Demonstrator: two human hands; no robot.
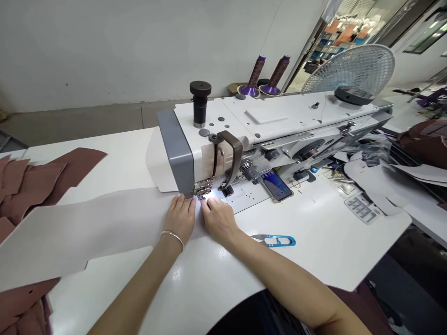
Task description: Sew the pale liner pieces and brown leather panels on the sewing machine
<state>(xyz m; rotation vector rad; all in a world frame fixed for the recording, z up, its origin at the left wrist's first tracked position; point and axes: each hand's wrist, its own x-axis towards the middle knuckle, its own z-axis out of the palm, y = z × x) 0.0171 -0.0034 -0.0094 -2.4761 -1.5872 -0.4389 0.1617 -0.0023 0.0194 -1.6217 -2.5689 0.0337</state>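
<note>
A long pale sheet of material point(104, 218) lies across the white table, its right end under the needle area of a white and grey sewing machine point(296, 111). My left hand point(179, 217) rests on this sheet, fingers stretched forward and lying flat, just left of the lit presser foot point(202, 191). Close to the foot on the other side is my right hand point(220, 217), its fingers bent and pressed together at the sheet's right edge. My right fingertips are partly hidden. Thread snips with a blue handle point(284, 240) lie beside my right forearm.
Brown cut pieces point(38, 181) are stacked at the left, with more point(28, 309) at the lower left. A phone point(277, 186) lies under the machine arm. Behind the machine stand two thread cones point(256, 74) and a fan point(352, 70). White pieces point(370, 179) lie at right.
</note>
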